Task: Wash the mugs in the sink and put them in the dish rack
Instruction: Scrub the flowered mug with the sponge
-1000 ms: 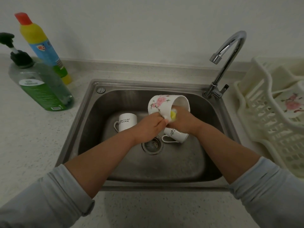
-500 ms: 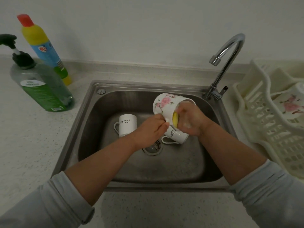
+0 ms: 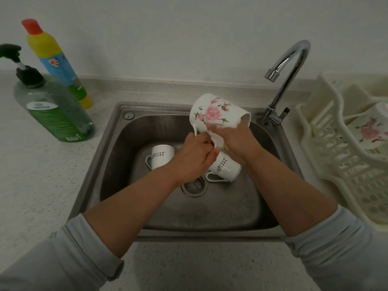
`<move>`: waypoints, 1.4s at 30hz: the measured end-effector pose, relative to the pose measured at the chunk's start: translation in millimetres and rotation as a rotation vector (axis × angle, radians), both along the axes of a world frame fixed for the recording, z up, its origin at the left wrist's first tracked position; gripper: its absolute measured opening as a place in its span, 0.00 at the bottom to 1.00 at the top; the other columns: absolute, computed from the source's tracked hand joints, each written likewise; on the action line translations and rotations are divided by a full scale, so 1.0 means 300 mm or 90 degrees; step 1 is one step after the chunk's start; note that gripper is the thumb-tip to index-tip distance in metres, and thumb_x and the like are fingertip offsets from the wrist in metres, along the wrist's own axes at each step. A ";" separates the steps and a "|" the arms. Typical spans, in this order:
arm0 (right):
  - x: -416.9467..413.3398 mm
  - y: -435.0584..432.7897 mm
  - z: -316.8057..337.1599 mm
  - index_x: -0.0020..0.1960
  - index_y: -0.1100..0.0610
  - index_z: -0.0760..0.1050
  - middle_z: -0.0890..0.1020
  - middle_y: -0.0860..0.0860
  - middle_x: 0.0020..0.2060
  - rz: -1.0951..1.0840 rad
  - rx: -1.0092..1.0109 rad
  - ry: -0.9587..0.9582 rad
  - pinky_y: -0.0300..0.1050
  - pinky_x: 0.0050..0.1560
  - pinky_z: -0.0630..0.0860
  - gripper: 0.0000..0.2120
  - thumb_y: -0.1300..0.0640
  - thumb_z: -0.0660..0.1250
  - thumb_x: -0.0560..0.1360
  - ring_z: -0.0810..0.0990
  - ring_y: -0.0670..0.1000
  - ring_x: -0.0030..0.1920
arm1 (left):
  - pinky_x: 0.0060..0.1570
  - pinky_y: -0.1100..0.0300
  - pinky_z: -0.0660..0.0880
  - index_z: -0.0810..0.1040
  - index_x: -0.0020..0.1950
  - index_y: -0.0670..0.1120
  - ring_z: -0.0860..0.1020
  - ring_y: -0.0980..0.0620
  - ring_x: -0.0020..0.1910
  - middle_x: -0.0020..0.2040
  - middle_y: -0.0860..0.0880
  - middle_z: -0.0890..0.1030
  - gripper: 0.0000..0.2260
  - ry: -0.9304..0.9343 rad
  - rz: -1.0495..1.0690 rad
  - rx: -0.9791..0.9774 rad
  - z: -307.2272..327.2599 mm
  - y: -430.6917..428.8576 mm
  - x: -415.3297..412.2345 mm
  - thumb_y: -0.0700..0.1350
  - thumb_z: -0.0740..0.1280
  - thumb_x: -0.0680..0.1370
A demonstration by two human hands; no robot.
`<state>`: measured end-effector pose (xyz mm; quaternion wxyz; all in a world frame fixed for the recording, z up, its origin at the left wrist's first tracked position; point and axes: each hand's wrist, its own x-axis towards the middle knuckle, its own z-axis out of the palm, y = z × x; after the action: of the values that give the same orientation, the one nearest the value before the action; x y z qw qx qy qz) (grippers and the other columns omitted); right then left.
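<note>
Over the steel sink (image 3: 109,152) I hold a white mug with pink flowers (image 3: 212,112), tipped on its side with its mouth to the right. My left hand (image 3: 195,158) grips it by the handle. My right hand (image 3: 235,139) presses a sponge (image 3: 216,141), white with a yellow edge, against the mug's lower side. Two white mugs with black lettering are in the basin: one (image 3: 161,156) at the left, one (image 3: 225,168) lying on its side under my right wrist. A flowered mug (image 3: 369,131) lies in the cream dish rack (image 3: 327,156) at the right.
A chrome tap (image 3: 287,74) arches over the sink's back right corner, no water running. On the counter at the left stand a green pump bottle (image 3: 54,114) and a yellow bottle with a red cap (image 3: 56,64). The drain (image 3: 194,185) is in the basin's middle.
I have raised and turned the flowered mug, so its flowers now face up. My right hand has moved with the sponge from the mug's mouth to its outer side.
</note>
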<state>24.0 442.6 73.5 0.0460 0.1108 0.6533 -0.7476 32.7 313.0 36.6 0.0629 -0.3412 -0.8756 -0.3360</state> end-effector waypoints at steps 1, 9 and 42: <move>-0.002 -0.001 -0.001 0.66 0.62 0.63 0.78 0.56 0.58 -0.024 0.030 0.003 0.50 0.52 0.80 0.36 0.57 0.76 0.63 0.80 0.53 0.56 | 0.46 0.55 0.63 0.80 0.36 0.40 0.71 0.44 0.41 0.42 0.51 0.69 0.24 -0.001 0.004 0.003 -0.001 0.003 -0.004 0.53 0.51 0.77; 0.021 0.003 0.010 0.59 0.64 0.72 0.80 0.57 0.55 -0.169 0.236 0.096 0.53 0.60 0.75 0.24 0.57 0.75 0.68 0.79 0.54 0.56 | 0.44 0.65 0.66 0.79 0.42 0.36 0.72 0.49 0.42 0.43 0.51 0.70 0.21 -0.133 -0.009 0.064 -0.019 0.026 -0.012 0.50 0.55 0.79; 0.060 0.044 -0.006 0.67 0.57 0.71 0.78 0.55 0.61 0.385 0.601 0.233 0.49 0.62 0.74 0.23 0.55 0.70 0.73 0.76 0.53 0.61 | 0.38 0.51 0.78 0.62 0.73 0.41 0.76 0.38 0.50 0.59 0.39 0.73 0.41 -1.030 -0.099 0.633 0.012 -0.082 -0.127 0.58 0.73 0.67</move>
<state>41.9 455.7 71.7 0.0895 -0.2024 0.9152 -0.3368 -5.3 288.4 40.3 -0.4469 0.0033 -0.3850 -0.8075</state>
